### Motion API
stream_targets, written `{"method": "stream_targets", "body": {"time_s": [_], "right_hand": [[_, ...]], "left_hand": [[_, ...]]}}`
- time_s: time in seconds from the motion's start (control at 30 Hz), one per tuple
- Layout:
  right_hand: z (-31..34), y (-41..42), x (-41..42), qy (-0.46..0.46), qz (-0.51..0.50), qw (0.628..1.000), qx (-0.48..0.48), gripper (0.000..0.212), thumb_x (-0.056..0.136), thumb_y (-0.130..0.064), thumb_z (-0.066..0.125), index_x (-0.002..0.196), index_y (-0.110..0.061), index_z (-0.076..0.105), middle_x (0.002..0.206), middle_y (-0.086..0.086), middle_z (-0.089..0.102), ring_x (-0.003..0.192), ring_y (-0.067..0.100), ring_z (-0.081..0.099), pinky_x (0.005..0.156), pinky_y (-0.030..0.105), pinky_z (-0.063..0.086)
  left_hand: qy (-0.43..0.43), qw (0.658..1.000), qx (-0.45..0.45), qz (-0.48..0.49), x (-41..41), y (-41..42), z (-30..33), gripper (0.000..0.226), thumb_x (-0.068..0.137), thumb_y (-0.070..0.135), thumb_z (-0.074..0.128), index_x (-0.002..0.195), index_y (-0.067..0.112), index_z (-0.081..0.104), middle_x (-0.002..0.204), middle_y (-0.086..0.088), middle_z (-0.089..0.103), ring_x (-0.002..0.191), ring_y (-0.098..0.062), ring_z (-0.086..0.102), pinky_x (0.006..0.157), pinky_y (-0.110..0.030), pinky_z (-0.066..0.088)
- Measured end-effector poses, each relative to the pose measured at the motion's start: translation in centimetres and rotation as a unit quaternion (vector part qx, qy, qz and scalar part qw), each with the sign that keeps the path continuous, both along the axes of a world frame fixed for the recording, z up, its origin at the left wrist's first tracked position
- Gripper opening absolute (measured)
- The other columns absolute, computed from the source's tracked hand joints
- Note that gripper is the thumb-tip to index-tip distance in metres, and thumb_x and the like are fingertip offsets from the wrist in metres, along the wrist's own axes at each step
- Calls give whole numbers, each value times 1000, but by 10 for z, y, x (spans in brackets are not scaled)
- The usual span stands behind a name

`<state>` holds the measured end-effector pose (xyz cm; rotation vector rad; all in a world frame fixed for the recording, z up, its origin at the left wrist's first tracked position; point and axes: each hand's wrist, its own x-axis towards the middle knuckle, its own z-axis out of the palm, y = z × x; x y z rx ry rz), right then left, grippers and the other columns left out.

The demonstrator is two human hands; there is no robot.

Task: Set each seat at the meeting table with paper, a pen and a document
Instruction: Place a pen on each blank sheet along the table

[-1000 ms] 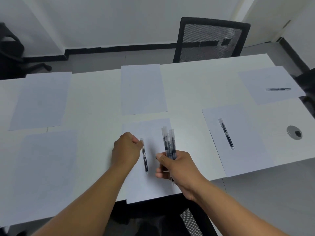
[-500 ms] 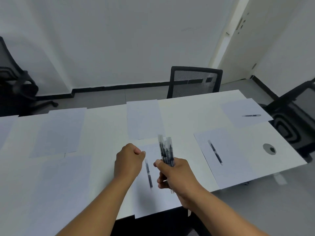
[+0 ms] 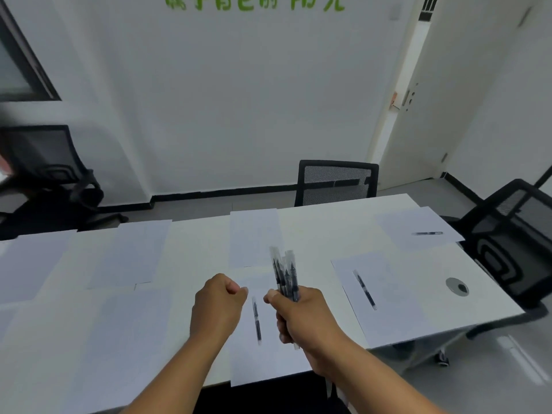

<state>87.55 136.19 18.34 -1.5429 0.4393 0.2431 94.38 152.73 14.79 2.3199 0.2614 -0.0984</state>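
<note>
One pen (image 3: pixel 256 320) on paper (image 3: pixel 263 360), between both grips.

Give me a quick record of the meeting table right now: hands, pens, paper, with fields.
left hand: curled, holding nothing, above the near middle sheet
right hand: grips a bundle of pens, tips up
pens laid: three, one each on the near middle sheet, near right sheet and far right sheet
sheets without pen: far middle sheet and those to the left
documents: none visible
</note>
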Motion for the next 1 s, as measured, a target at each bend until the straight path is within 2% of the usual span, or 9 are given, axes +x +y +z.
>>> {"method": "stream_targets", "body": {"time_s": [0.1,0.17,0.27,0.37,0.5,0.6,0.77,1.0], "right_hand": [[2,-2,-17,-9,30,999,8,24,99,-31,68,95,-7,66,61,1,48,57,22,42,58,37,38],[-3,0,-21,-17,30,999,36,19,99,-29,69,96,-11,66,62,1,44,58,21,38,56,35,36],[-5,15,-35,-4,54,996,66,26,100,-24,68,105,2,68,64,3,42,57,20,35,52,31,35],[-4,41,-45,-12,87,993,84,37,98,-21,68,114,12,63,66,3,39,58,21,34,51,30,33],[0,84,-53,-10,126,988,91,37,99,-21,68,116,11,63,65,3,41,57,20,36,51,30,35],[5,124,-59,-9,153,985,82,33,99,-23,68,113,6,68,62,1,44,56,19,39,52,30,37],[9,193,-63,-13,168,984,65,30,100,-23,67,111,4,69,66,6,45,57,20,39,50,31,37],[7,303,-76,-14,161,986,44,29,100,-25,67,109,2,71,66,7,50,53,19,43,46,26,36]], "left_hand": [[-7,1000,10,28,-31,3,16,21,100,35,74,86,21,66,82,6,73,80,-18,71,79,-41,62],[-12,999,16,29,-41,7,20,22,100,35,74,86,21,66,81,6,73,80,-17,71,79,-41,63],[-12,998,37,50,-72,25,30,22,100,35,73,85,21,66,81,7,73,78,-15,71,75,-37,60],[-9,995,53,78,-95,54,36,22,101,35,72,86,22,65,84,8,73,79,-12,69,69,-32,54],[-10,991,65,121,-115,101,49,21,102,36,71,87,22,64,85,8,73,81,-12,69,65,-28,48],[-18,987,64,146,-128,141,55,21,101,36,71,87,22,64,84,8,73,81,-13,69,67,-30,51],[-23,986,58,158,-138,205,57,21,101,36,71,86,22,64,83,9,73,84,-14,71,79,-36,59],[-26,989,52,138,-143,311,55,21,100,36,72,85,23,64,84,10,72,84,-14,71,82,-38,59]]}}
